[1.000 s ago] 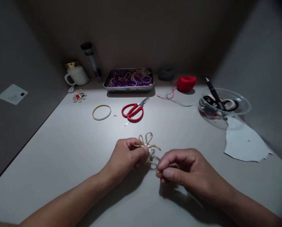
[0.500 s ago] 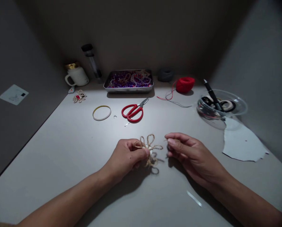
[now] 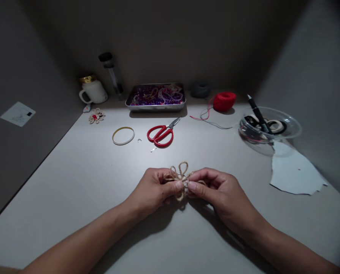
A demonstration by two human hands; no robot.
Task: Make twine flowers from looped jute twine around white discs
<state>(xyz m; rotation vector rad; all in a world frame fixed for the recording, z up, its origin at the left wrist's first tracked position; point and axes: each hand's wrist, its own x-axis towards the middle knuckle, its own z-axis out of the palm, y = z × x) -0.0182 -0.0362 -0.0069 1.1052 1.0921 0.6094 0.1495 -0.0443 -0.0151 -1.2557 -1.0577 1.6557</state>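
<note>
A flower of brown twine loops (image 3: pixel 183 167) is held above the table in front of me. My left hand (image 3: pixel 155 186) pinches its left side between thumb and fingers. On the flower's right, my right hand (image 3: pixel 215 188) is closed with thumb and forefinger on a twine loop (image 3: pixel 202 183), pressed against the flower's middle. The two thumb tips nearly meet there. Most of the pale centre piece is hidden by my fingers.
Ahead lie red-handled scissors (image 3: pixel 160 135) and a bangle (image 3: pixel 123 136). Behind them stand a bead tray (image 3: pixel 155 108), red thread ball (image 3: pixel 224 101), grey thread ball (image 3: pixel 200 90) and white mug (image 3: pixel 95 92). Rightward are a clear bowl (image 3: pixel 294 127) with a pen and a torn white sheet (image 3: pixel 295 171).
My right hand has moved left, bringing its twine piece to the flower. My left hand keeps its pinch. The white strip near my right forearm no longer shows.
</note>
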